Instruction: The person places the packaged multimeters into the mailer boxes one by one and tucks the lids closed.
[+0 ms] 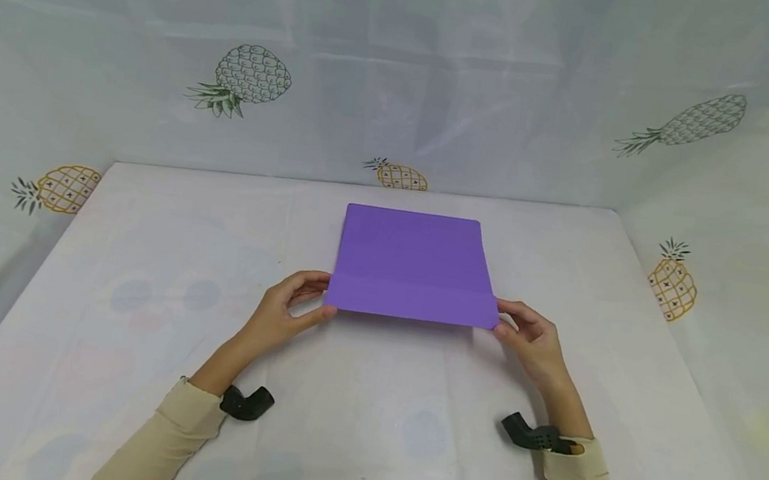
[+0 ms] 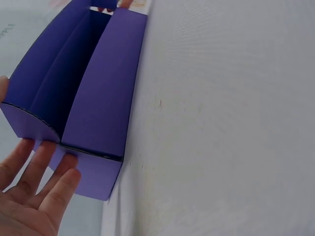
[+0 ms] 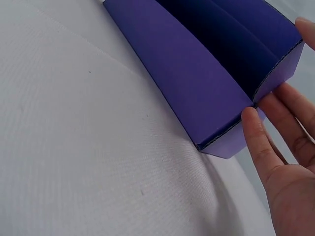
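Observation:
A purple cardboard box [image 1: 415, 257] lies in front of me, its smooth lid with a front flap [image 1: 413, 301] facing up. The wrist views show the lid raised a little at the front, with a dark gap inside above the front wall [image 2: 106, 83]. My left hand [image 1: 288, 308] holds the box's front left corner, thumb near the flap's edge and fingers along the side panel [image 2: 98, 174]. At the opposite corner my right hand [image 1: 534, 345] holds the box likewise, its fingers on the right side panel [image 3: 231, 145]. The box's underside is hidden.
A white cloth with faint coloured spots covers the table [image 1: 357, 433]. Pale sheeting printed with pineapples [image 1: 253, 74] hangs behind and at both sides. Each wrist carries a black strap-on device [image 1: 247, 403], below beige sleeves [image 1: 153, 437].

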A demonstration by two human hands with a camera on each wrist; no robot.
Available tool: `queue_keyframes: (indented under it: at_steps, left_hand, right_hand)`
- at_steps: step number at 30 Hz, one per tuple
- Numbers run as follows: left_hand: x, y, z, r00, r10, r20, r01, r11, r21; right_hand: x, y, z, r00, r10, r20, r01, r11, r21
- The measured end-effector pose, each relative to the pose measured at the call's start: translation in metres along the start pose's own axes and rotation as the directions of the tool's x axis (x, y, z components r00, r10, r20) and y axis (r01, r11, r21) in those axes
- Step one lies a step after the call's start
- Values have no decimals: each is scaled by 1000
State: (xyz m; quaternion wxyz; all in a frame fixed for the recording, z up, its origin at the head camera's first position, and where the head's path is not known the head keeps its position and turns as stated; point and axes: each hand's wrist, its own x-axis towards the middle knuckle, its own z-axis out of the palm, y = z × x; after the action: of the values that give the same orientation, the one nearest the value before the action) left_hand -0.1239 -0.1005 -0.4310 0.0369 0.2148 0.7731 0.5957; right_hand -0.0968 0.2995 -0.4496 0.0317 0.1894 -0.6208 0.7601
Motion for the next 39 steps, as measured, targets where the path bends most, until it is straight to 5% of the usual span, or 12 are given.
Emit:
queue_keyframes:
  at_steps: [8, 17, 39]
  left_hand:
    - [0, -1, -1, 1000, -13, 12, 14, 1000, -24]
    - [2, -2, -3, 999, -19, 34, 20, 998, -53]
    - [2, -1, -6, 998, -22, 56, 26, 997, -75]
  right_hand:
    - [1, -1, 0, 999, -36, 22, 36, 999, 21]
    - [0, -2, -3, 999, 20, 33, -20, 1000, 3]
    - [1, 2, -5, 990, -4, 144, -21, 985, 170]
